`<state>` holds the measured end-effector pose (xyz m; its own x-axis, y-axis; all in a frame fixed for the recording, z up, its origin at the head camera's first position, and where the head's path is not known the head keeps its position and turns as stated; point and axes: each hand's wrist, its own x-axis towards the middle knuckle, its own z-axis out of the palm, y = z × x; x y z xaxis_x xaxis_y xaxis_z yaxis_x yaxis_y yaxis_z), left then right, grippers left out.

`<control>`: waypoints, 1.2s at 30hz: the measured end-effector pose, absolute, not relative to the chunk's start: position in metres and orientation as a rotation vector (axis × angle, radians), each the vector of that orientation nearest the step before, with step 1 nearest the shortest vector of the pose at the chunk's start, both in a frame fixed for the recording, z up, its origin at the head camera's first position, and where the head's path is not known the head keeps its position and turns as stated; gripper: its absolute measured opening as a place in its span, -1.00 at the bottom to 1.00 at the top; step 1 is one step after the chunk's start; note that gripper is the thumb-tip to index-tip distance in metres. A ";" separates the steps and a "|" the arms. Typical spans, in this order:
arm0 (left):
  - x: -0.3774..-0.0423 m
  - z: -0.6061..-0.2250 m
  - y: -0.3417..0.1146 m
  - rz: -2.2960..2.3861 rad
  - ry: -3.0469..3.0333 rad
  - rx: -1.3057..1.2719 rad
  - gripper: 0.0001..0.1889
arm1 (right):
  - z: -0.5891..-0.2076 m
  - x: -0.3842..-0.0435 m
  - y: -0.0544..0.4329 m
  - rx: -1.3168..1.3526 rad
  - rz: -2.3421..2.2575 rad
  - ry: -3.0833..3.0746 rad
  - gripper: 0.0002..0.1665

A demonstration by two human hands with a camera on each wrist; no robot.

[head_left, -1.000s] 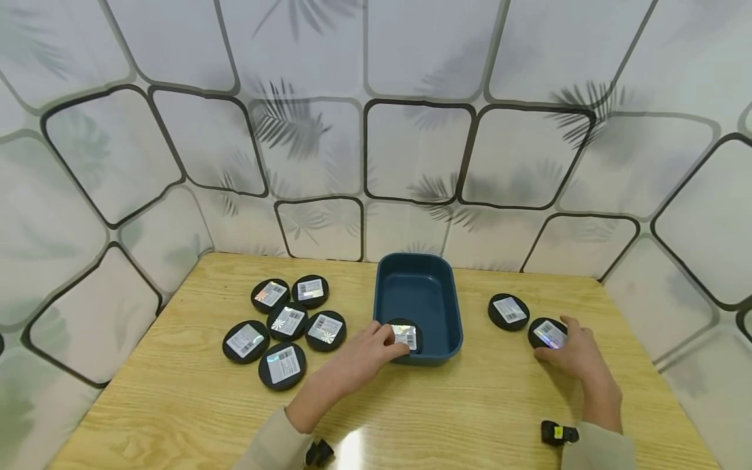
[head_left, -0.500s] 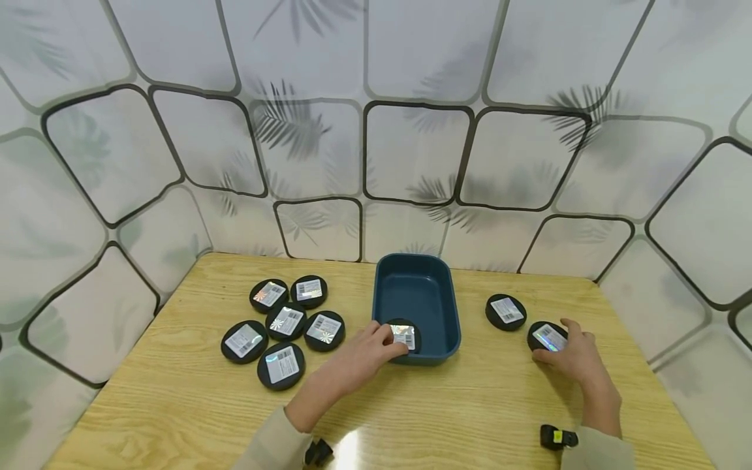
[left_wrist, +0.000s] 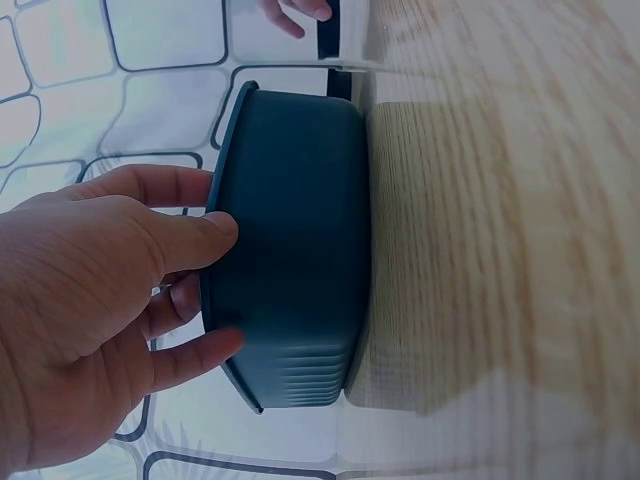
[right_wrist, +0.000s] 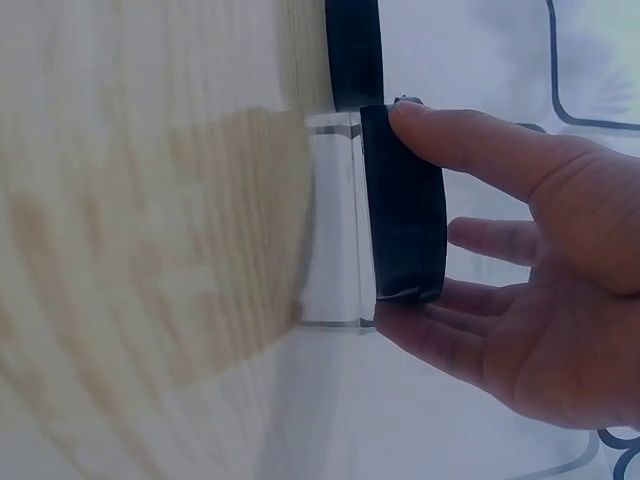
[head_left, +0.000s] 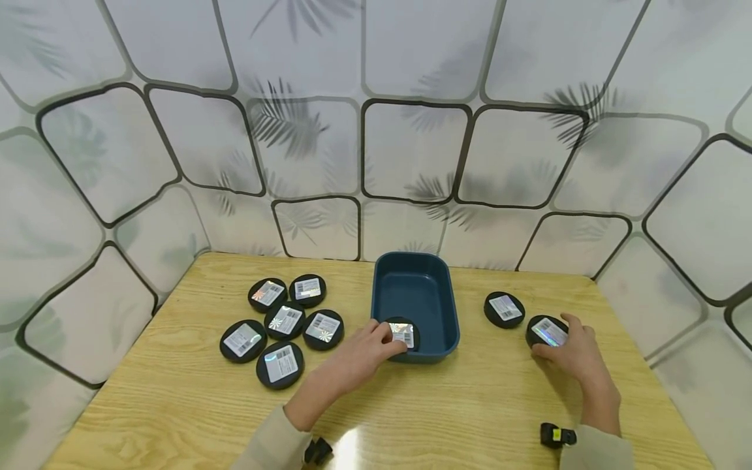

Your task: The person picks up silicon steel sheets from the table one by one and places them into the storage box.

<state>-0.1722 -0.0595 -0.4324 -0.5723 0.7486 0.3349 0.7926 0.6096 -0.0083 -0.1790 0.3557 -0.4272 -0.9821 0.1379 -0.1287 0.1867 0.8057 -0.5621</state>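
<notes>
Black disc [head_left: 546, 333], held at the right of the tabletop [head_left: 458, 411] by the right hand [head_left: 578, 349]: the thumb and the fingers opposite pinch its rim, the remaining fingers spread apart; in the right wrist view a pale strip separates disc and tabletop. A third disc [head_left: 504, 310] lies just beside it. The second disc [head_left: 404, 334] sits in the near left corner of the blue tray [head_left: 416, 294], under the bent, parted fingers of the left hand [head_left: 367, 352]; whether they pinch it or the tray's rim cannot be told. Six further discs [head_left: 284, 320] lie clustered at the left. Labels [head_left: 550, 331]: white, rectangular, with barcodes; some carry an iridescent patch with a sunburst motif. Their print is too small to read.
</notes>
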 end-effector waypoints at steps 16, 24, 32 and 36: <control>-0.173 -0.435 -0.060 -0.224 -2.511 -1.253 -0.70 | -0.420 -0.180 0.347 0.172 -0.925 2.976 0.21; -0.172 -0.434 -0.061 -0.228 -2.511 -1.256 -0.71 | -0.418 -0.181 0.336 0.121 -0.933 3.001 0.19; -0.172 -0.434 -0.060 -0.219 -2.512 -1.251 -0.71 | -0.411 -0.180 0.325 0.136 -0.936 2.973 0.19; -0.172 -0.432 -0.060 -0.204 -2.522 -1.248 -0.72 | -0.410 -0.181 0.321 0.127 -0.929 2.981 0.18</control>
